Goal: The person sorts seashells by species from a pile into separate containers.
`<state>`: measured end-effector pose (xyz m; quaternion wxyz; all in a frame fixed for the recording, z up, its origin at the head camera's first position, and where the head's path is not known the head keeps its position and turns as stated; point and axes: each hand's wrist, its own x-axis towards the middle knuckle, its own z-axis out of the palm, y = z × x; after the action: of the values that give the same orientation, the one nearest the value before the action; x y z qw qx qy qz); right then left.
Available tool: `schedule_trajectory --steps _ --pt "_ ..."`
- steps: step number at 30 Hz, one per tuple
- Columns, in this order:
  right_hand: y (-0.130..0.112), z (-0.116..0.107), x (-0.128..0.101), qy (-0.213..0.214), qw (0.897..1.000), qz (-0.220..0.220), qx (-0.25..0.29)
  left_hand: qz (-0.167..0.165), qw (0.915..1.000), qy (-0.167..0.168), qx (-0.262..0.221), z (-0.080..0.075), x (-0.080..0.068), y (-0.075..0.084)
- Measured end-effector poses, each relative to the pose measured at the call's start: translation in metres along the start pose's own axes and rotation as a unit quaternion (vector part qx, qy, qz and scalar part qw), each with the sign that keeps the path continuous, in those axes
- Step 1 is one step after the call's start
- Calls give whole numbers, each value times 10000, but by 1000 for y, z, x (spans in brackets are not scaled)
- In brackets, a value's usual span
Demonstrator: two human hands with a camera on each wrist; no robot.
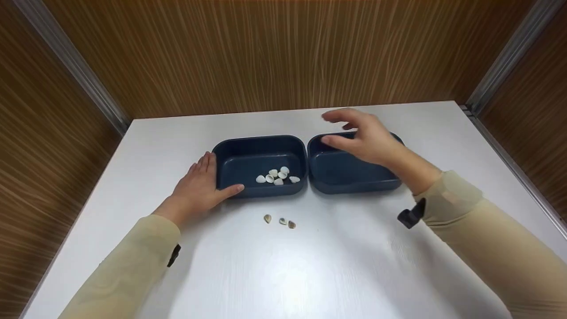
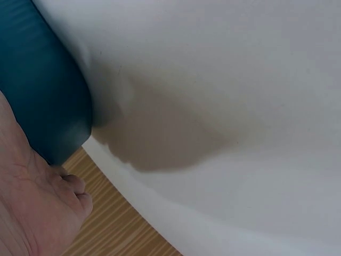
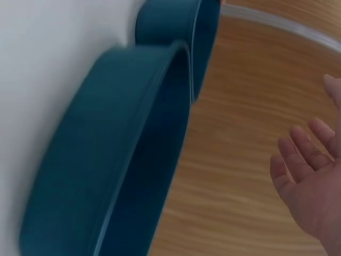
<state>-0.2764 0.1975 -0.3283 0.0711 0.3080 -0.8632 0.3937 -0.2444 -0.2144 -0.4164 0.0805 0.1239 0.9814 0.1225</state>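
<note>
Two dark blue trays stand side by side on the white table (image 1: 336, 257). The left tray (image 1: 248, 148) holds several white shells (image 1: 277, 175). Three brownish shells (image 1: 280, 220) lie on the table just in front of it. My left hand (image 1: 208, 179) rests flat against that tray's left wall, fingers straight, thumb along the front corner; the left wrist view shows the palm (image 2: 37, 213) beside the tray's corner (image 2: 42, 90). My right hand (image 1: 341, 129) hovers above the right tray (image 1: 350, 175), fingers spread and relaxed, holding nothing. In the right wrist view the open palm (image 3: 309, 176) is apart from the tray's rim (image 3: 106, 160).
Wood-grain walls (image 1: 274, 57) enclose the table at the back and both sides, with metal strips (image 1: 71, 66) in the corners. The right tray looks empty where it shows under the hand.
</note>
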Motion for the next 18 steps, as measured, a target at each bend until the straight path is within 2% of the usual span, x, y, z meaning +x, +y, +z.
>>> schedule_trajectory --steps 4,9,18 --pt "11 -21 -16 127 9994 142 -304 7 10000 11 -54 0 1 -1" --pt "27 -40 -38 190 9953 721 -614 8 10000 51 -38 -1 3 0" --pt "70 -49 -74 172 9855 1303 -1075 57 9999 95 -36 -2 2 -2"
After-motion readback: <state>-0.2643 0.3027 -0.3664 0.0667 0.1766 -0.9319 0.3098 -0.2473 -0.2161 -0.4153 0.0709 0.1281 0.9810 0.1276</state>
